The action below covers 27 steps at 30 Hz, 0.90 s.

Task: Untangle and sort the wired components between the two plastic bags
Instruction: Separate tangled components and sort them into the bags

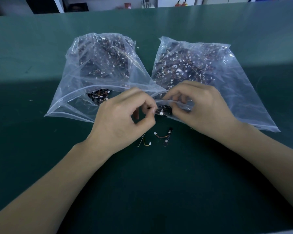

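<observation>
A wide dark green matte counter (41, 166) fills nearly the whole view, running back to a pale shelf edge with small blurred items at the far wall. On it lie two large clear plastic zip bags side by side, mouths toward the person. The left clear plastic bag (85, 68) is packed with small black circuit boards trailing orange and yellow wires with white plugs; its mouth gapes open, and a few boards show just inside the opening. The right clear plastic bag (235, 92) holds a similar dense heap, and its near corner overlaps the left bag's edge.

Two bare forearms reach in from the bottom corners. The left hand (123, 119) has its fingers curled, thumb and forefinger pinched together at the right bag's mouth; its grip is closed on a wired component (161, 112), a small black piece with a white plug. The right hand (203, 107) lies over the right bag's opening with fingers bent, its grip also closed on that same component from the other side, bag film bunched under the fingers.

On the counter just in front of the hands lie a narrow black board with orange-yellow wires and a white plug (166, 136), and beside it, to the left, a thin loose yellow-white wire piece (145, 141), the two apart from each other.
</observation>
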Tool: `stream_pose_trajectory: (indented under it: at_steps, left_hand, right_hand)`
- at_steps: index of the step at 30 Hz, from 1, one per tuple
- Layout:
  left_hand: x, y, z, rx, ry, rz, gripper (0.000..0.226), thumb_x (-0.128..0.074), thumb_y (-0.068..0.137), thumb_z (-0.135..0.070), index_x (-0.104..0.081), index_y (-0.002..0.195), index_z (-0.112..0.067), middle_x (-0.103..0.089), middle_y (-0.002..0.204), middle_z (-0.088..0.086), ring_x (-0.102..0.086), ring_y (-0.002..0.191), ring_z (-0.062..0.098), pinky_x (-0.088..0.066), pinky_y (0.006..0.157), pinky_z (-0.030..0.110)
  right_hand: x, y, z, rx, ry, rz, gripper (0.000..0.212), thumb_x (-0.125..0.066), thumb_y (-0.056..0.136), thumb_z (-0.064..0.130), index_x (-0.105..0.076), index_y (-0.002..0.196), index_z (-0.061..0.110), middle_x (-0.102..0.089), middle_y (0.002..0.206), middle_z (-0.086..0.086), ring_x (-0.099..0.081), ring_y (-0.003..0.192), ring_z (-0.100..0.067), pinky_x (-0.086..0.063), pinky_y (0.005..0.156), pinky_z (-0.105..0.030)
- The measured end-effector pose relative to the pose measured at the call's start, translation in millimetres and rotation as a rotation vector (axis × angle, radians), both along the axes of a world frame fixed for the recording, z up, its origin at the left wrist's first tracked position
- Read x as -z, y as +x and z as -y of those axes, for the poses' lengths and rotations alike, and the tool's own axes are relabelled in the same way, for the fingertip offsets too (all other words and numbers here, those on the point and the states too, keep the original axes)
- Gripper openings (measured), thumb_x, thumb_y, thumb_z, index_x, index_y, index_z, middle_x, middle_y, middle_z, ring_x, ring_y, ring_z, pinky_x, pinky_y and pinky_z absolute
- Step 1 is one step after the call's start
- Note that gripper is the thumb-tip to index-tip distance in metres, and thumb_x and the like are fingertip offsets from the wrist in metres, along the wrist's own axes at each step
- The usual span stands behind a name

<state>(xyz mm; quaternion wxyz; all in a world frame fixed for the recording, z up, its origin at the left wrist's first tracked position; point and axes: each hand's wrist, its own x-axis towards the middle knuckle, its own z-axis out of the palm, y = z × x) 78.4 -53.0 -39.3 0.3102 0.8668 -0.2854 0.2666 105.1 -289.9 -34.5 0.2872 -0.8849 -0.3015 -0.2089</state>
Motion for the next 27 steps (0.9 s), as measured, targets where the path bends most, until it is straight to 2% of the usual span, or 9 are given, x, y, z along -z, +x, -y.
stream_pose_trajectory:
  at_steps: [4, 7, 12, 15, 18, 22, 27]
  left_hand:
    - [5, 4, 1, -0.036, 0.051, 0.022, 0.005, -0.076, 0.095, -0.022, -0.078, 0.091, -0.024, -0.057, 0.080, -0.011, -0.052, 0.064, 0.010, -0.049, 0.057, 0.040]
    - [8, 7, 2, -0.045, 0.013, 0.027, 0.003, -0.079, 0.095, -0.021, -0.080, 0.093, -0.023, -0.056, 0.078, -0.010, -0.050, 0.063, 0.010, -0.048, 0.056, 0.040]
    - [7, 6, 5, -0.014, -0.127, 0.026, 0.005, -0.078, 0.094, -0.012, -0.077, 0.092, -0.016, -0.051, 0.069, -0.011, -0.053, 0.064, 0.010, -0.039, 0.062, 0.022]
    - [7, 7, 5, -0.022, -0.116, 0.028, 0.005, -0.078, 0.094, -0.012, -0.077, 0.092, -0.017, -0.051, 0.069, -0.011, -0.054, 0.064, 0.012, -0.041, 0.060, 0.025]
    - [6, 8, 5, -0.104, 0.052, 0.055, 0.006, -0.079, 0.093, -0.018, -0.080, 0.093, -0.024, -0.054, 0.073, -0.009, -0.051, 0.063, 0.011, -0.046, 0.054, 0.032]
    - [6, 7, 6, -0.154, 0.324, 0.111, 0.006, -0.077, 0.095, -0.028, -0.082, 0.095, -0.033, -0.056, 0.070, -0.006, -0.062, 0.064, 0.020, -0.041, 0.050, 0.027]
    - [5, 4, 11, -0.162, 0.497, 0.089, 0.029, -0.051, 0.106, -0.047, -0.078, 0.114, -0.039, -0.071, 0.073, -0.008, -0.071, 0.067, 0.027, -0.034, 0.054, 0.029]
  right_hand:
    - [1, 1, -1, 0.007, 0.060, 0.004, 0.021, -0.072, 0.087, 0.006, -0.077, 0.103, 0.019, -0.068, 0.089, 0.007, -0.064, 0.075, -0.020, -0.057, 0.070, -0.047]
    - [1, 0, -2, 0.003, 0.078, -0.002, 0.022, -0.071, 0.087, 0.007, -0.078, 0.102, 0.021, -0.068, 0.090, 0.007, -0.064, 0.075, -0.018, -0.057, 0.070, -0.046]
    - [0, -1, -2, 0.007, 0.076, 0.003, 0.020, -0.073, 0.087, 0.008, -0.078, 0.102, 0.021, -0.069, 0.091, 0.006, -0.064, 0.076, -0.017, -0.057, 0.070, -0.046]
    - [-1, -2, -2, 0.013, 0.081, 0.005, 0.019, -0.073, 0.088, 0.007, -0.078, 0.101, 0.020, -0.069, 0.090, 0.006, -0.064, 0.076, -0.018, -0.057, 0.070, -0.046]
    - [-1, -2, -3, 0.005, 0.085, 0.013, 0.018, -0.074, 0.088, 0.006, -0.078, 0.101, 0.018, -0.068, 0.089, 0.005, -0.064, 0.075, -0.019, -0.057, 0.069, -0.045]
    - [0, -2, -5, -0.021, 0.084, 0.017, 0.018, -0.073, 0.087, 0.005, -0.078, 0.100, 0.017, -0.065, 0.086, 0.008, -0.063, 0.071, -0.021, -0.056, 0.067, -0.047]
    - [1, -3, -5, -0.035, 0.083, 0.028, 0.021, -0.072, 0.086, 0.004, -0.079, 0.101, 0.017, -0.061, 0.085, 0.014, -0.062, 0.069, -0.020, -0.056, 0.066, -0.047]
